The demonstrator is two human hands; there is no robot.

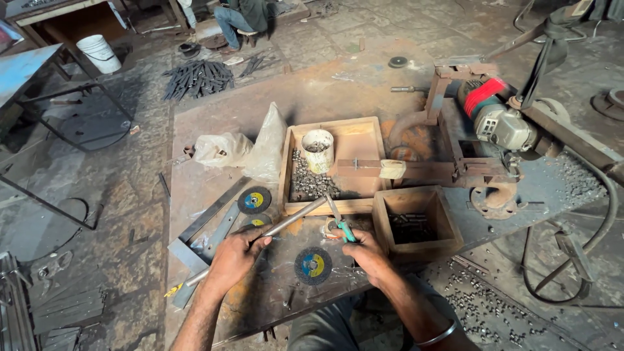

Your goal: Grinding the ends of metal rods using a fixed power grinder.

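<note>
The left hand [235,258] grips a metal rod [279,225] that slants up right toward the wooden tray [351,140]. The right hand [366,253], just right, is closed on green-handled pliers [339,222] near the small box [416,221].

My steel plate [325,97] lies flat on the floor [97,214], rusty and scratched. On it sit a wide wooden tray [364,140] of small metal pieces with a white cup [318,150] inside, and just beside it a smaller wooden box [416,224]. Three cutting discs [313,265] lie flat near my end. Two plastic bags [244,151] slump left of the tray. A chop saw [494,123] stands on the right. Dark metal strips [197,78] are heaped on the floor beyond.
</note>
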